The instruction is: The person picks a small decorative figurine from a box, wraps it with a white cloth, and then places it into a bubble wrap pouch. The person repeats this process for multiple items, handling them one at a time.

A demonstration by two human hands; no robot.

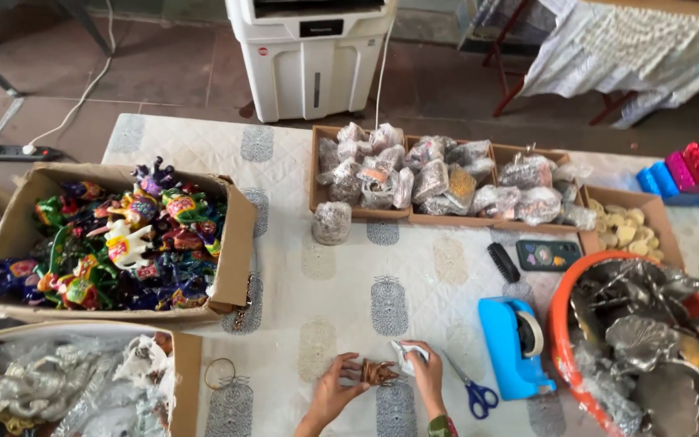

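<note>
Both my hands rest low on the patterned white tablecloth (pixel 285 178). My left hand (pixel 335 387) pinches one side of a small brown ornament (pixel 379 373). My right hand (pixel 425 372) holds the ornament's other side together with a scrap of white wrapping (pixel 405 353). A thin bangle-like ring (pixel 220 373) lies on the cloth left of my left hand. Blue-handled scissors (pixel 472 390) lie just right of my right hand, and a blue tape dispenser (pixel 514 344) stands beyond them.
A cardboard box of colourful figurines (pixel 123 235) sits at left, a box of silvery wrapped items (pixel 66 388) below it. Trays of bagged pieces (pixel 438 174) line the back, one loose bag (pixel 332 222) in front. An orange basin of metal leaves (pixel 649 348) stands right, near a phone (pixel 548 255).
</note>
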